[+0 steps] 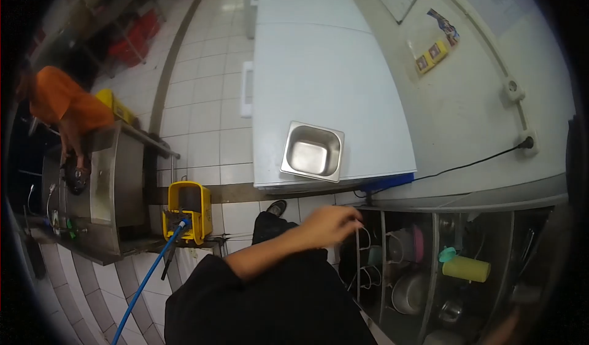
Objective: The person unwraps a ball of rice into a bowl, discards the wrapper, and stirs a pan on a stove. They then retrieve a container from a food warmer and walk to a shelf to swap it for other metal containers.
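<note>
My left hand point(331, 225) reaches across in front of my body, above the floor between the white chest freezer point(319, 75) and the shelf rack point(434, 271). Its fingers are curled loosely together, and nothing shows in them. A square stainless steel pan point(311, 151), with nothing inside, rests on the near end of the freezer lid, apart from the hand. At the lower right, a dim, blurred part of my right hand or forearm point(506, 328) shows beside the rack; its fingers cannot be made out.
Pots point(407, 293) and a yellow-green jug point(466, 269) are on the rack. A black cable point(472, 161) runs from the wall socket. Left, a yellow mop bucket point(201, 219) with a blue handle point(147, 283) stands near a steel sink point(116, 191), where a person in orange point(70, 99) works.
</note>
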The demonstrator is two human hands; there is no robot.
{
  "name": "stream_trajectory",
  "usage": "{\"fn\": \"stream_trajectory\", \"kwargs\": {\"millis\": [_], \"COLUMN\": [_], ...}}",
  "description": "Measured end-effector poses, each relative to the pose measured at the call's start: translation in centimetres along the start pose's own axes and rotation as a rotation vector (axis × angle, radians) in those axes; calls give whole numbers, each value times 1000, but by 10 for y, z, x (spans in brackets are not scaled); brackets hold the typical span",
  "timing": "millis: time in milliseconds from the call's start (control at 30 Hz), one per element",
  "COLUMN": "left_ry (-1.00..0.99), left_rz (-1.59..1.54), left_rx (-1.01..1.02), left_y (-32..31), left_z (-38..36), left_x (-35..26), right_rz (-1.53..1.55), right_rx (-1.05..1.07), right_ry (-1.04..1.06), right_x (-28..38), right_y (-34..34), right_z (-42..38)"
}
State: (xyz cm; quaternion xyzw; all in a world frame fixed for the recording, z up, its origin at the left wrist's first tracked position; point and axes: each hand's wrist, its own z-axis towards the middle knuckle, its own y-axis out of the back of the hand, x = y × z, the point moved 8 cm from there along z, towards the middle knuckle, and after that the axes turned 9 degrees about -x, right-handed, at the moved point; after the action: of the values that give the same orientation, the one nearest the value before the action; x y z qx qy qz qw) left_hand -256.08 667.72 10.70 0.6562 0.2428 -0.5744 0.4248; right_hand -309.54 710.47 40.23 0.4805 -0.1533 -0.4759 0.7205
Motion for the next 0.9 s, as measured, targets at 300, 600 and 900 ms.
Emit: {"fn": "stream_trajectory", "kwargs": {"millis": [300,600,900], "left_ry": [429,492,687], "left_rz": [321,384,-38], "left_rx": [-807,-582,-535], "left_y": [150,154,146], "left_z": [5,42,40], "left_x": [142,170,194], "right_rz": [1355,819,632], "right_rx": [861,356,358], "right_ry": [242,472,397], "right_x": [636,757,761], "right_y": [-116,-176,-173], "right_z": [-192,-172,-150]}}
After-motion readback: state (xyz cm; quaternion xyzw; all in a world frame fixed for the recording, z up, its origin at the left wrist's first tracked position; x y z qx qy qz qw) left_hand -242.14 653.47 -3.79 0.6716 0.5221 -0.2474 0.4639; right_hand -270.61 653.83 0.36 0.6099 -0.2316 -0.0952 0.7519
